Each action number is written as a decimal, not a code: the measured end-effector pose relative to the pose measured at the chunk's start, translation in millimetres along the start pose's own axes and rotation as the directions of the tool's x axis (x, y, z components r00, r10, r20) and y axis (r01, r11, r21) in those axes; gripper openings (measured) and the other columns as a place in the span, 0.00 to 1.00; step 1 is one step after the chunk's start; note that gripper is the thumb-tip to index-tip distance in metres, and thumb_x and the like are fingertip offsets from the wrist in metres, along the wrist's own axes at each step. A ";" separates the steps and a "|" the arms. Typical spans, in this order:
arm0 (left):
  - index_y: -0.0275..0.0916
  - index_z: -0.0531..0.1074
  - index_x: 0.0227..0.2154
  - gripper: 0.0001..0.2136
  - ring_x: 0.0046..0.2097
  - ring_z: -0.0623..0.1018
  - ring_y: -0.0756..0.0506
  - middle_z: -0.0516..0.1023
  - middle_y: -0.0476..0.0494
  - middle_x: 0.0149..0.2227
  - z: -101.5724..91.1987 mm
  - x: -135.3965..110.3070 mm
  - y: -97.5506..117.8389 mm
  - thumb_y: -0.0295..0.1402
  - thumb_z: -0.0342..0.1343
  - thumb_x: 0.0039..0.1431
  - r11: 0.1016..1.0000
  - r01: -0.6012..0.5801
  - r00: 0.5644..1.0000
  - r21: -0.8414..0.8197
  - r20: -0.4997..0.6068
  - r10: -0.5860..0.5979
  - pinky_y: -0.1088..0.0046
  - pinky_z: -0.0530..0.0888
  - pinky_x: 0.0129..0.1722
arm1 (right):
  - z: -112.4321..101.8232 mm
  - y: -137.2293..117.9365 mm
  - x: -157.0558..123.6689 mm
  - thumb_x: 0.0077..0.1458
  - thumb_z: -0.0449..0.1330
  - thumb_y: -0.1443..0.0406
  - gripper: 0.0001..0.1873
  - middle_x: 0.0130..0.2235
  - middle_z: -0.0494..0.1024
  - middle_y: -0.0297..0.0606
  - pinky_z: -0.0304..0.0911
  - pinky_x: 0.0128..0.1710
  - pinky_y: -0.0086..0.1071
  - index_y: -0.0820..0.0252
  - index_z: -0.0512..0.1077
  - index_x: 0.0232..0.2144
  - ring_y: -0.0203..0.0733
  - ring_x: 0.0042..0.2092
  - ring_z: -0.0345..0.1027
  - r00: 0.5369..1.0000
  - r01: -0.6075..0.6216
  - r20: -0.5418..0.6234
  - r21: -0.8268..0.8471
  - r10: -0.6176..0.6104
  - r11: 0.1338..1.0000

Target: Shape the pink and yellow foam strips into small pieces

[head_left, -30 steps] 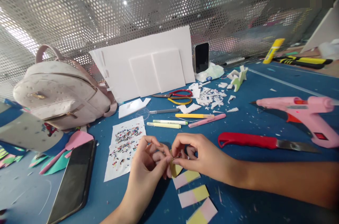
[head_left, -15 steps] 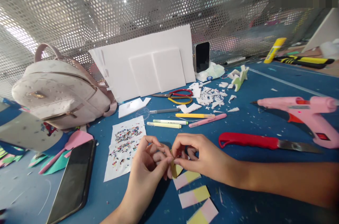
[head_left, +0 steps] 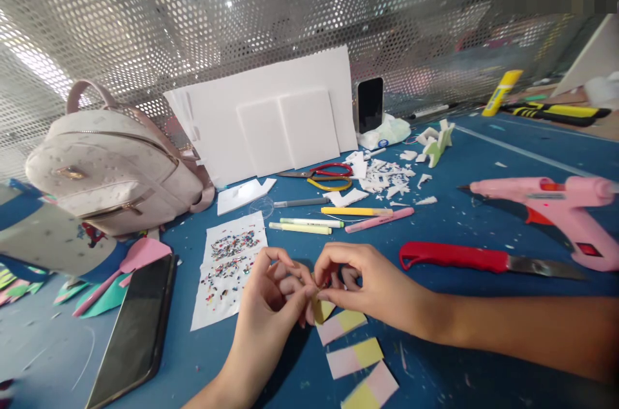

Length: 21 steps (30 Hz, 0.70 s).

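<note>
My left hand [head_left: 278, 299] and my right hand [head_left: 355, 280] meet above the blue table, fingertips pinched together on a small yellow paper piece [head_left: 323, 311]. Fingers cover most of that piece, so its full shape is hidden. Just below my hands lie several pink-and-yellow paper strips [head_left: 355, 357]. Left of my left hand is a white sheet [head_left: 206, 306] scattered with tiny colourful glittery bits [head_left: 235, 246]. Beyond my fingers rest several markers [head_left: 358, 211] in yellow, green and pink.
A pink glue gun [head_left: 541, 193] and a red-handled utility knife [head_left: 454, 259] lie at the right. Scissors [head_left: 333, 170], white foam scraps [head_left: 387, 175] and white boards [head_left: 264, 131] are at the back. On the left are a phone [head_left: 133, 331] and a backpack [head_left: 116, 164].
The view has shifted very slightly. Both hands keep the same pinch on the yellow paper piece, with no clear movement.
</note>
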<state>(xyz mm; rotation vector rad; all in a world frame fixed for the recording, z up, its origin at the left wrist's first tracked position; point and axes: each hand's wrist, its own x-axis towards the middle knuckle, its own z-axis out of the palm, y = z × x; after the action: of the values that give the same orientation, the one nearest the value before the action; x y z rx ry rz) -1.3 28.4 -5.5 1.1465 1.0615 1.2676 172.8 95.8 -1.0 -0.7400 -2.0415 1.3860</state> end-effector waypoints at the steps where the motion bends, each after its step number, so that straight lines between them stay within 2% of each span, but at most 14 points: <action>1: 0.42 0.57 0.37 0.13 0.23 0.73 0.55 0.75 0.51 0.31 -0.1 0.1 -0.2 0.28 0.59 0.62 1.000 0.003 1.000 0.002 -0.001 -0.003 0.81 0.68 0.21 | 0.1 0.1 0.1 0.51 0.65 0.71 0.03 0.32 0.74 0.33 0.54 0.23 0.24 0.62 0.74 0.31 0.30 0.27 0.60 1.000 -0.001 0.000 0.001 0.001 1.000; 12: 0.42 0.57 0.37 0.14 0.22 0.73 0.55 0.75 0.51 0.31 -0.7 -1.2 -1.1 0.30 0.60 0.61 1.000 0.000 1.000 0.005 -0.012 0.000 0.81 0.67 0.21 | 0.0 0.1 -0.6 0.52 0.64 0.71 0.02 0.32 0.73 0.33 0.54 0.24 0.24 0.62 0.74 0.30 0.30 0.28 0.61 1.000 0.013 0.006 -0.011 -0.013 1.000; 21: 0.42 0.57 0.37 0.13 0.22 0.73 0.55 0.74 0.52 0.31 0.6 -1.0 0.8 0.29 0.59 0.62 1.000 0.000 1.000 0.017 -0.002 0.000 0.81 0.68 0.21 | 0.5 -4.3 -1.8 0.54 0.61 0.73 0.04 0.29 0.72 0.31 0.53 0.24 0.24 0.62 0.73 0.29 0.30 0.27 0.58 0.999 0.031 0.006 -0.029 -0.031 0.999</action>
<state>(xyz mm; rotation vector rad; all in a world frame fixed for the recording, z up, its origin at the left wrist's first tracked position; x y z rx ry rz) -0.8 27.3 -4.7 1.1582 1.0752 1.2626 173.1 92.9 2.7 -0.7144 -2.0736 1.3451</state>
